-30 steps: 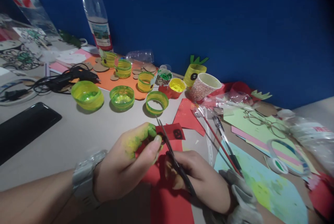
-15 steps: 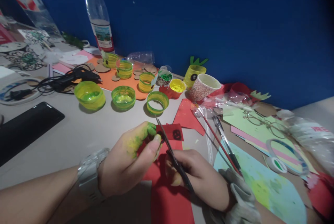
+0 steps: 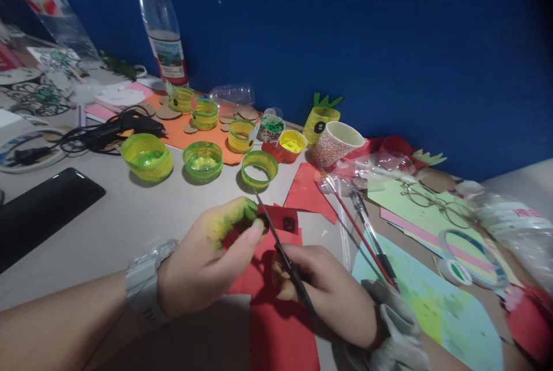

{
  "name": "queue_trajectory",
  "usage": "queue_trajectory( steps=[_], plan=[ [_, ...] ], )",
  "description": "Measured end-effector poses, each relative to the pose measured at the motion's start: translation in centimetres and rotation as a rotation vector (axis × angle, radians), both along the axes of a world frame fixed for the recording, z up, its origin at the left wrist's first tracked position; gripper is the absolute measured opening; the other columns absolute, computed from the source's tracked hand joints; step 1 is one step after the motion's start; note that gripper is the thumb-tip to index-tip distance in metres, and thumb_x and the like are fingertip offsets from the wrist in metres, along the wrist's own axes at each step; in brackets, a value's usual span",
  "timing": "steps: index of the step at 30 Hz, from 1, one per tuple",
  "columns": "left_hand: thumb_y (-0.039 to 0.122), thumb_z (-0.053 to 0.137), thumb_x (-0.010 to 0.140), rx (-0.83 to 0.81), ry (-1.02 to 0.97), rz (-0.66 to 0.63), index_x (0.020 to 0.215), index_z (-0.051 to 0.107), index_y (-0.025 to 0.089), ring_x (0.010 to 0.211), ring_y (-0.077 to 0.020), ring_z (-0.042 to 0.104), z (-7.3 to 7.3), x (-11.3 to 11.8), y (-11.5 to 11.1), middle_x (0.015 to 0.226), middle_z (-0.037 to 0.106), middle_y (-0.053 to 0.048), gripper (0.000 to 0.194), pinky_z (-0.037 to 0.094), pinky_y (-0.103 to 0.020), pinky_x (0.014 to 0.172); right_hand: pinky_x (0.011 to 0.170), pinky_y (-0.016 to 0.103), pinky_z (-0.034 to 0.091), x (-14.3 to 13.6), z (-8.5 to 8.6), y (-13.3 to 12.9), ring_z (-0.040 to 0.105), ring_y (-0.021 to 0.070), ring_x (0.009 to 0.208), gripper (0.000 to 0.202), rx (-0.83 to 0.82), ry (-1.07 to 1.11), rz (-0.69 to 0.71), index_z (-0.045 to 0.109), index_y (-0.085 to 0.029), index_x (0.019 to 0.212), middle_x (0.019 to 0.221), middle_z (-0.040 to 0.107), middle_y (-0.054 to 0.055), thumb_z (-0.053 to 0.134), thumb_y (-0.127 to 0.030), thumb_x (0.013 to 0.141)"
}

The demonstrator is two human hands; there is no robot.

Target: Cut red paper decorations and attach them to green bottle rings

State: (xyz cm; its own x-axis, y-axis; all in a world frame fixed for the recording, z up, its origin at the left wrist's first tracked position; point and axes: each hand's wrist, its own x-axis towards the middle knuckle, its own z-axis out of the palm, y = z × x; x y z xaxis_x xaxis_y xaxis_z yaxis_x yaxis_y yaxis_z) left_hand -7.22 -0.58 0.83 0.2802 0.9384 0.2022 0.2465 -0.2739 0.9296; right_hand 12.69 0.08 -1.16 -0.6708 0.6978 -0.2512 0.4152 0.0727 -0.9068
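Observation:
My left hand [image 3: 220, 250], smeared with green and yellow paint, pinches a small piece of red paper [image 3: 279, 219] that bears a black drawn mark. My right hand [image 3: 319, 287] is wrapped round the dark handles of a pair of scissors [image 3: 283, 253]. The blades lie across the red piece, close to my left fingertips, and point away from me. Beneath both hands lies a larger red sheet [image 3: 283, 330]. Just beyond the scissor tips sits a green and yellow painted ring [image 3: 259, 170].
Two painted bowls [image 3: 147, 159] stand left of the ring, with a phone [image 3: 47, 218] nearer me. Behind are paint cups [image 3: 292, 145], a patterned cup [image 3: 339, 143] and a bottle [image 3: 162, 31]. A paintbrush [image 3: 356, 224], a pen [image 3: 375, 241] and eyeglasses [image 3: 436, 201] lie at right.
The scissor blades have come closer together across the red piece. Both hands keep their hold and have barely shifted, and the whole view has moved slightly.

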Motion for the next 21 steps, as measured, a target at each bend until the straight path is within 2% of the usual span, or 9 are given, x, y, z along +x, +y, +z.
queue_trajectory(
  steps=[5, 10, 15, 21],
  plan=[
    [0.019, 0.04, 0.095, -0.047, -0.009, 0.006, 0.074, 0.046, 0.018, 0.057, -0.0081, 0.04, -0.03, 0.09, -0.16, 0.064, 0.043, 0.005, 0.022, 0.037, -0.022, 0.057, 0.056, 0.023, 0.032, -0.05, 0.16, 0.04, 0.041, 0.0114, 0.06, 0.042, -0.019, 0.022, 0.005, 0.044, -0.019, 0.07, 0.065, 0.048, -0.004, 0.059, -0.055, 0.086],
    [0.022, 0.039, 0.095, -0.073, 0.003, 0.008, 0.075, 0.047, 0.018, 0.059, -0.0094, 0.043, -0.02, 0.1, -0.17, 0.067, 0.046, 0.004, 0.022, 0.039, -0.024, 0.058, 0.057, 0.022, 0.032, -0.1, 0.27, 0.11, 0.041, 0.0114, 0.061, 0.045, -0.037, 0.072, 0.018, 0.048, -0.018, 0.071, 0.066, 0.048, -0.004, 0.058, -0.059, 0.085],
    [0.021, 0.04, 0.095, -0.052, 0.001, 0.001, 0.076, 0.048, 0.018, 0.059, -0.0089, 0.044, -0.07, 0.09, -0.17, 0.066, 0.048, 0.004, 0.021, 0.04, -0.022, 0.058, 0.057, 0.022, 0.034, -0.08, 0.08, 0.19, 0.041, 0.0112, 0.06, 0.05, -0.055, 0.121, 0.006, 0.05, -0.017, 0.07, 0.066, 0.048, -0.004, 0.055, -0.066, 0.082],
    [0.017, 0.041, 0.094, -0.039, -0.005, 0.019, 0.074, 0.046, 0.019, 0.059, -0.0077, 0.044, 0.01, 0.14, -0.31, 0.066, 0.047, 0.005, 0.021, 0.04, -0.019, 0.058, 0.058, 0.021, 0.033, -0.03, 0.06, 0.15, 0.041, 0.0106, 0.06, 0.047, -0.061, 0.128, -0.008, 0.051, -0.017, 0.07, 0.065, 0.047, -0.005, 0.057, -0.062, 0.083]
  ],
)
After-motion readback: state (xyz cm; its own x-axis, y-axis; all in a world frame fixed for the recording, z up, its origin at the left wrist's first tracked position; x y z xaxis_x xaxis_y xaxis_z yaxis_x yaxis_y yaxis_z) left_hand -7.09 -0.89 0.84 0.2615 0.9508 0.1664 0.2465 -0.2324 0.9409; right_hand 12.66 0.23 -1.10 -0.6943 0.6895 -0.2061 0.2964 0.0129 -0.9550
